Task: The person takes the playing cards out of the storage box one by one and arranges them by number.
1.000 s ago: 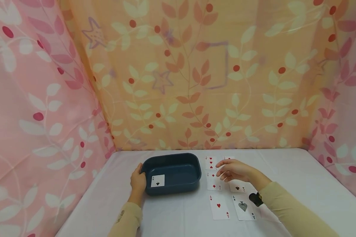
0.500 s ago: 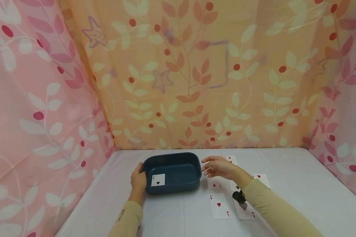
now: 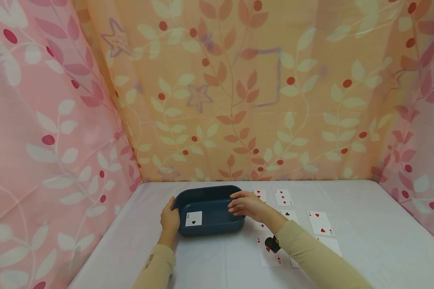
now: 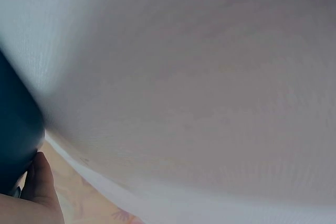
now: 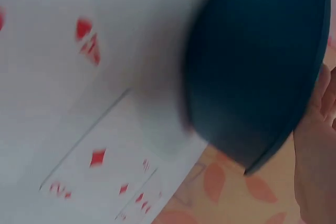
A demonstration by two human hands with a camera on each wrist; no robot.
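My left hand (image 3: 170, 217) grips the left end of a dark blue rectangular tray (image 3: 211, 229), thumb over its rim. Inside the tray, near its front left, lies a playing card (image 3: 197, 216) with a black club. My right hand (image 3: 248, 206) is over the tray's right end, its loosely bent fingers reaching inside the rim; I see nothing in them. In the left wrist view, the left hand (image 4: 43, 195) shows beside the tray wall (image 4: 18, 124). From the right wrist view, the right hand (image 5: 317, 156) lies beyond the tray's rim (image 5: 286, 137).
Face-up cards lie in rows right of the tray, among them a three of diamonds (image 3: 283, 198), two of hearts (image 3: 320, 223) and ace of hearts (image 3: 269, 260). The right arm covers several of them. A white cloth (image 3: 202, 261) covers the table; patterned curtains (image 3: 217, 100) surround it.
My right hand has moved left from above the cards to the tray's right end, uncovering cards on the right. The left hand, tray and club card stay about where they were.
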